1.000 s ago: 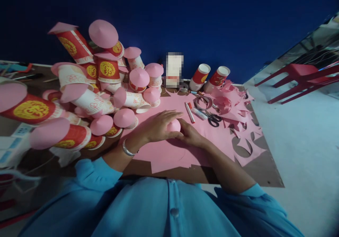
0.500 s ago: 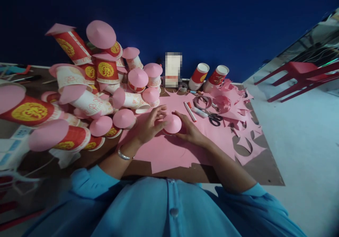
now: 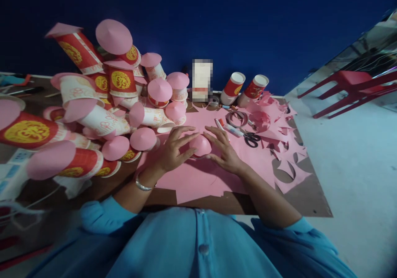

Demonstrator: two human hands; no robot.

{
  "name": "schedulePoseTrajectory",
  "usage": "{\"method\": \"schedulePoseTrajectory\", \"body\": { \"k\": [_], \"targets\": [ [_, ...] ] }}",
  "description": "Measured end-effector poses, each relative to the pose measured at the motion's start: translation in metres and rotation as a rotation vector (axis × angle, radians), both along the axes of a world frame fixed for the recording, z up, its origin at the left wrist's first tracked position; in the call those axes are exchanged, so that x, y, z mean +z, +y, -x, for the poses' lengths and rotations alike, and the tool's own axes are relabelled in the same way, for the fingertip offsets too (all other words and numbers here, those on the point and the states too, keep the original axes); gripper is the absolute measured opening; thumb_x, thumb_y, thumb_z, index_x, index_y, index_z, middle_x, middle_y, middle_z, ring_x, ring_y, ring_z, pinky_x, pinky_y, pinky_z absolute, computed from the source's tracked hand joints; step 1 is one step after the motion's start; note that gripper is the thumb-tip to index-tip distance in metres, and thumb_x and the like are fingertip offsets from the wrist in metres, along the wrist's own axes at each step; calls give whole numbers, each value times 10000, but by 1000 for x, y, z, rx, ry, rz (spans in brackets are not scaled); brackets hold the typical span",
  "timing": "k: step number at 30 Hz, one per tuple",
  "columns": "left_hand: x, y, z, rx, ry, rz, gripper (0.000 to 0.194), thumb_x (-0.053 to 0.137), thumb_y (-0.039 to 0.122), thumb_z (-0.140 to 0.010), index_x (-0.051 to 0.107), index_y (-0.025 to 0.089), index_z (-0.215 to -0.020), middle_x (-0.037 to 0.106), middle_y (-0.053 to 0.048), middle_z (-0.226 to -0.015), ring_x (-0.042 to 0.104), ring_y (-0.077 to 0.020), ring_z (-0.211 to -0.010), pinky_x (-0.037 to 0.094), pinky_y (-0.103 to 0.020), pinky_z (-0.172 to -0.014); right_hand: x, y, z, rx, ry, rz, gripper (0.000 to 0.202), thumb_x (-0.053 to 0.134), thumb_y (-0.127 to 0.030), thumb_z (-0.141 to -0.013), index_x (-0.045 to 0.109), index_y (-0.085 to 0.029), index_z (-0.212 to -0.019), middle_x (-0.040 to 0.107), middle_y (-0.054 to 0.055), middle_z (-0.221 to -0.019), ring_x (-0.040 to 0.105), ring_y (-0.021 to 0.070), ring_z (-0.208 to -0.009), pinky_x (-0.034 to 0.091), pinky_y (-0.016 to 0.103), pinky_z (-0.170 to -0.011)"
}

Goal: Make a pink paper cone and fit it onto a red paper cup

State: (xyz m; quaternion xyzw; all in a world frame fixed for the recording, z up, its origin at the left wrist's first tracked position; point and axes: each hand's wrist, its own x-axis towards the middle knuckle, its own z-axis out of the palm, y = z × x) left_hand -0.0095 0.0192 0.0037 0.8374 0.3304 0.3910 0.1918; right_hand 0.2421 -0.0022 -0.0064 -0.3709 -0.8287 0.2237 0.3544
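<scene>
A pink paper cone [image 3: 201,145] sits in front of me at the middle of the sheet, apparently capping a paper cup that is mostly hidden under it. My left hand [image 3: 177,150] curves around its left side, thumb and fingertips at the cone's edge. On the opposite side my right hand [image 3: 226,150] grips it the same way, fingers bent over the rim. Beneath lies a large pink paper sheet [image 3: 198,183] with a jagged cut outline. Close on the left stands a finished cone-topped cup [image 3: 143,139].
Many red and white paper cups with pink cones [image 3: 120,79] are heaped at the left. Black-handled scissors [image 3: 252,140], a tape roll [image 3: 237,119], markers [image 3: 234,130] and pink scraps [image 3: 269,112] lie at right. Two stacks of cups [image 3: 235,88] stand at the back; a red stool [image 3: 353,79] is beyond.
Both hands have closed in on the cone, with fingers reaching further over its top. The cone has shifted slightly left and looks a little pressed. The view has turned slightly.
</scene>
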Motion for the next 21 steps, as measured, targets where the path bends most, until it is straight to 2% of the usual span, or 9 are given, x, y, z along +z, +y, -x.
{"method": "schedulePoseTrajectory", "body": {
  "k": [6,13,21],
  "targets": [
    [4,0,-1,-27,8,-16,396,641,304,-1004,640,265,-1399,674,-101,-1350,606,-251,-1296,482,-520,-1147,-2,-1,1,-38,-17,-24,650,544,-605,-1017,443,-335,-1599,504,123,-1596,426,356,-1487,326,660,-1248],
    [4,-1,0,5,23,-31,448,675,376,-981,631,250,-1409,630,-130,-1411,569,-282,-1349,443,-548,-1184,-2,-4,6,-56,0,-75,675,525,-618,-1019,389,-352,-1625,503,122,-1586,436,364,-1472,359,659,-1226],
    [3,0,-1,-11,45,-20,439,673,398,-975,648,277,-1396,661,-116,-1371,593,-292,-1318,463,-563,-1159,2,-6,7,-93,-19,-35,606,578,-584,-1008,503,-344,-1560,559,116,-1522,475,360,-1430,382,644,-1219]
  ]
}}
